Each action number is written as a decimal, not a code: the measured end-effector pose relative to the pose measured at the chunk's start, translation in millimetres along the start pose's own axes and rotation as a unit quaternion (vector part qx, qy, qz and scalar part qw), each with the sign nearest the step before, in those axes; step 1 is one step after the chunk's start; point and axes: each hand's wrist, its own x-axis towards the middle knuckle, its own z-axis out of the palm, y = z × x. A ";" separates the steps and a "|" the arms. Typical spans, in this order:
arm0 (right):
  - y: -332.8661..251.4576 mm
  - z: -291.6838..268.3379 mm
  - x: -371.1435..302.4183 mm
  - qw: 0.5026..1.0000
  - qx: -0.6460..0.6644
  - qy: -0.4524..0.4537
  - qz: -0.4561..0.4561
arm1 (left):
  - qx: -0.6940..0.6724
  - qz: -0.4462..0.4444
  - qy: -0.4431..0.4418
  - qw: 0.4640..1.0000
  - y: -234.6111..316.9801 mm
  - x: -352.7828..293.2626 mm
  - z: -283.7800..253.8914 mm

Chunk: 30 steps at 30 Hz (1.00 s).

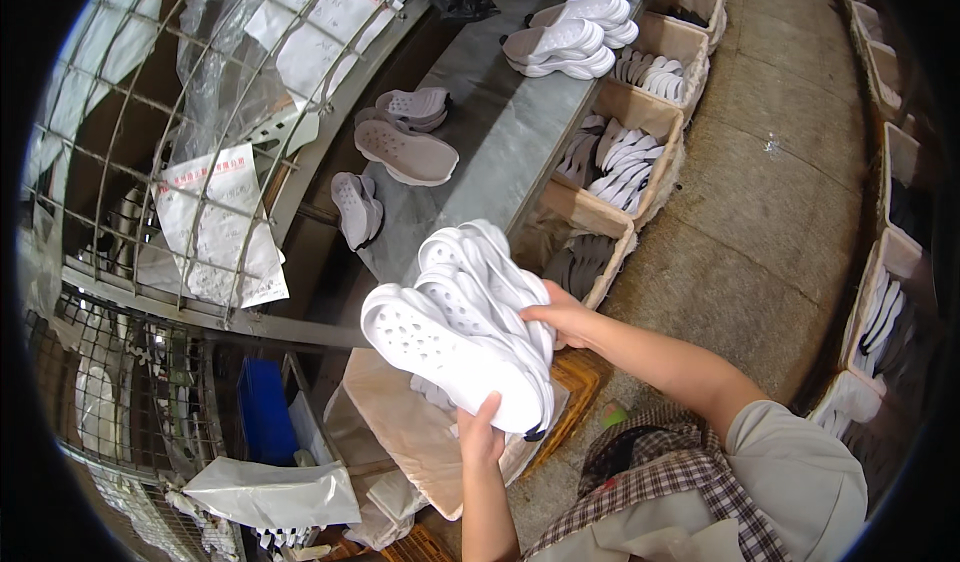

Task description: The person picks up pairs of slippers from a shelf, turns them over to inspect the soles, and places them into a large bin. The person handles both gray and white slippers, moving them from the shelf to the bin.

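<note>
Between both my hands is a bundle of white shoe soles (455,357), several nested together, with small holes in one end of each. My left hand (482,434) grips the near end, its thumb lying on the top sole and its fingers hidden underneath. At the right side of the bundle, my right hand (562,317) is closed round the edges. The bundle is held above a cloth-lined crate (385,412). Past it, on the grey bench (480,152), lie beige soles (405,150) and, farther off, stacks of white soles (565,47).
Lined bins (650,112) holding white and grey soles run along the bench's right side. Another row of bins (880,262) borders the concrete aisle (760,162). On the left stands a wire grid (130,162) with papers (222,222), above a blue bin (266,412).
</note>
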 end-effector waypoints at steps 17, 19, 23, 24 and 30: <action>48.7 67.3 -147.1 0.795 -0.409 0.401 -0.200 | -0.048 0.007 -0.251 0.967 -24.6 21.5 -54.8; 53.9 77.5 -156.5 0.798 -0.414 0.387 -0.206 | -0.081 0.019 -0.243 0.966 -24.3 25.9 -60.7; 66.2 96.8 -169.4 0.806 -0.426 0.352 -0.211 | -0.102 0.041 -0.271 0.956 -3.8 42.2 -67.4; 69.2 102.3 -169.7 0.809 -0.411 0.352 -0.229 | -0.101 0.045 -0.277 0.955 1.6 43.8 -66.5; 66.8 111.3 -174.9 0.867 -0.309 0.292 -0.261 | -0.165 0.051 -0.300 0.938 10.9 31.2 -51.3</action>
